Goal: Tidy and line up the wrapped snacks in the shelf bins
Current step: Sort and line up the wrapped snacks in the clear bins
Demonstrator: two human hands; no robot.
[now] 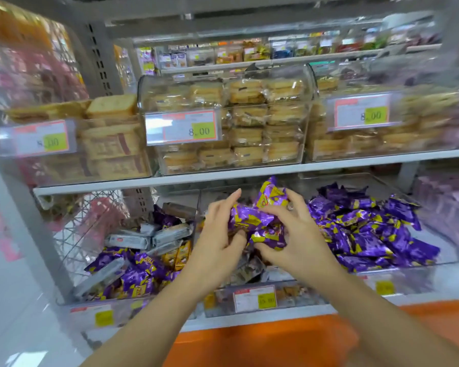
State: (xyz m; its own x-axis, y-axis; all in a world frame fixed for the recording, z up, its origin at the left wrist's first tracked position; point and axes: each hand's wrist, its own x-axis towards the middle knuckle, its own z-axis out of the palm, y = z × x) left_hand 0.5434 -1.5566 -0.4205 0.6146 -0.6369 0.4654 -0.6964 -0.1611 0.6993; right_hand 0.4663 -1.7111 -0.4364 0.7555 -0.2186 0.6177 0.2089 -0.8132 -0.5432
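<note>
Between my two hands is a bunch of purple-and-yellow wrapped snacks (260, 221), held over the middle clear bin (252, 300) of the lower shelf. My left hand (220, 234) grips the bunch from the left, fingers curled under it. My right hand (297, 234) grips it from the right, fingers over the top packs. One pack sticks up above the bunch. The right bin holds a heap of the same purple snacks (368, 229). The left bin (101, 313) holds mixed purple, silver and orange packs (143, 250).
The shelf above carries clear lidded bins of wrapped yellow cakes (249, 123) with price tags (183, 128) on their fronts. A grey upright post (24, 207) stands at the left. An orange base panel (276, 343) runs below the lower shelf. Pink packs (445, 202) sit at the far right.
</note>
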